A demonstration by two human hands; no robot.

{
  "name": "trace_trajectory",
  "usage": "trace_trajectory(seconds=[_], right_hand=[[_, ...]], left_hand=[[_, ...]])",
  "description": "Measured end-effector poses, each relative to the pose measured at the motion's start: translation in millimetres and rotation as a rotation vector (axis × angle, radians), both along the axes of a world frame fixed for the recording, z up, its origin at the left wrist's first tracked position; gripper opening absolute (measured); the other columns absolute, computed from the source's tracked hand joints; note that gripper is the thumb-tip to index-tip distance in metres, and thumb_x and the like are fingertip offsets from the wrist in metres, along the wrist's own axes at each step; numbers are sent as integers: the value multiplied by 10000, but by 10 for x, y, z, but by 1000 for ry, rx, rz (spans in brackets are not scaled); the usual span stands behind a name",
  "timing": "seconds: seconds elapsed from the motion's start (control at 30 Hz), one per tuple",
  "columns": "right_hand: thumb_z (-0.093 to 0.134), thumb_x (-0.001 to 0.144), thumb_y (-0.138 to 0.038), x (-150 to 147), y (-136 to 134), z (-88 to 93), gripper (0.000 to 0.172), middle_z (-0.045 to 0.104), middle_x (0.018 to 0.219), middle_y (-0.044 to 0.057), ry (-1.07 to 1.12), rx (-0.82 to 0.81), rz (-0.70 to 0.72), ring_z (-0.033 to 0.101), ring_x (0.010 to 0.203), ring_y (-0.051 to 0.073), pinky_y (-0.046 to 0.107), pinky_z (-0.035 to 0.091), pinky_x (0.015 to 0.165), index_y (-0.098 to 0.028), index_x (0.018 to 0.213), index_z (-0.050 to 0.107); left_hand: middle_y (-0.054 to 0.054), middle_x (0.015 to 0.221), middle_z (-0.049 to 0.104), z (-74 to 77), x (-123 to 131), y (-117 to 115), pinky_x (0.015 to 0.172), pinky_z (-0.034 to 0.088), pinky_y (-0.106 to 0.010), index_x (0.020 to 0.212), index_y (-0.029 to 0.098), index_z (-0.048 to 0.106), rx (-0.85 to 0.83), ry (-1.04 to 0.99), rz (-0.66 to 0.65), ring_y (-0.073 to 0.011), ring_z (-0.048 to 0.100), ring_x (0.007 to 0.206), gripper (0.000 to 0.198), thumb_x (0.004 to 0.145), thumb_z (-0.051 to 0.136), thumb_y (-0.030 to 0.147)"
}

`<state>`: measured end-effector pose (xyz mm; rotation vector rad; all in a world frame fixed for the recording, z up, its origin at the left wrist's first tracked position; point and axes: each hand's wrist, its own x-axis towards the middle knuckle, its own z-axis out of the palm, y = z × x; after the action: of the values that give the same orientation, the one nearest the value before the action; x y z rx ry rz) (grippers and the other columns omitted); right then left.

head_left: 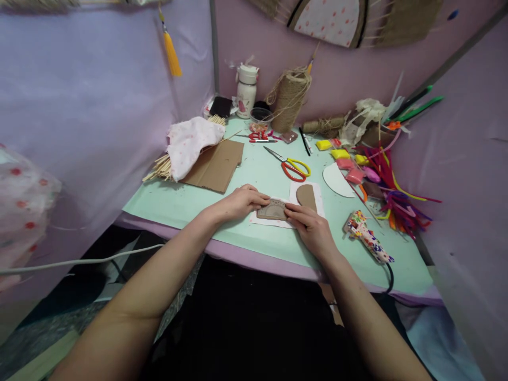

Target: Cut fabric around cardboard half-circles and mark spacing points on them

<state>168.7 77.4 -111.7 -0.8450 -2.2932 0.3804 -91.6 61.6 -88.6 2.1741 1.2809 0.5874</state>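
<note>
On a piece of white fabric (pixel 257 219) lies a small brown cardboard half-circle (pixel 272 210) with dark curved markings across its face. My left hand (pixel 246 203) pinches its left end, fingers pressed together. At the right end, my right hand (pixel 311 226) has its fingertips closed on the edge. Just beyond the right hand, a second cardboard half-circle (pixel 305 197) rests on another white fabric piece (pixel 319 200). Whether anything thin lies over the marked cardboard, I cannot tell.
Scissors (pixel 288 163) lie behind the hands. A colourful glue gun (pixel 369 238) is at right, near pipe cleaners (pixel 392 196) and a white half-circle (pixel 337 179). At left are a cardboard sheet (pixel 222 164) and sticks under cloth (pixel 192 143). A bottle (pixel 246 92) and twine roll (pixel 289 103) stand behind.
</note>
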Motion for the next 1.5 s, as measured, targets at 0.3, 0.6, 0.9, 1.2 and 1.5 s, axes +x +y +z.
trace_trajectory(seconds=[0.3, 0.6, 0.9, 1.2, 1.5], right_hand=[[537, 946, -279, 8, -4, -6, 252, 717, 1187, 74, -16, -16, -8, 677, 1076, 240, 424, 555, 947, -252, 1072, 753], [552, 937, -265, 3, 0, -7, 239, 722, 1175, 75, -11, -8, -4, 682, 1063, 234, 419, 563, 939, -245, 1059, 756], [540, 942, -240, -10, -25, 25, 242, 710, 1199, 84, -26, 1, -1, 671, 1089, 237, 426, 555, 947, -241, 1063, 750], [547, 934, -188, -10, -59, 67, 272, 697, 1225, 84, -37, 4, 5, 669, 1101, 226, 411, 569, 945, -259, 1128, 724], [570, 905, -129, 19, -57, 103, 353, 678, 1253, 100, -90, -16, 21, 668, 1118, 245, 439, 590, 928, -277, 1204, 683]], left_hand=[[-57, 1252, 683, -61, 10, 26, 1020, 416, -379, 1169, 226, 718, 13, -59, 25, -223, 537, 1133, 343, 898, 523, 145], [-54, 1264, 675, -26, -15, 19, 1020, 419, -383, 1189, 222, 701, 8, -22, 7, -218, 535, 1142, 335, 928, 497, 169], [-191, 1196, 639, 101, 948, -524, 924, 483, -406, 1144, 43, 658, 349, 478, 376, -274, 585, 1088, 332, 946, 396, 92], [-200, 1407, 538, -277, 1112, -669, 1110, 377, -440, 1319, -15, 549, 546, 433, 418, -305, 490, 1321, 452, 931, 372, 135], [-185, 1466, 475, -248, 1099, -688, 1143, 353, -449, 1345, 26, 544, 490, 397, 418, -294, 444, 1367, 465, 932, 414, 196]])
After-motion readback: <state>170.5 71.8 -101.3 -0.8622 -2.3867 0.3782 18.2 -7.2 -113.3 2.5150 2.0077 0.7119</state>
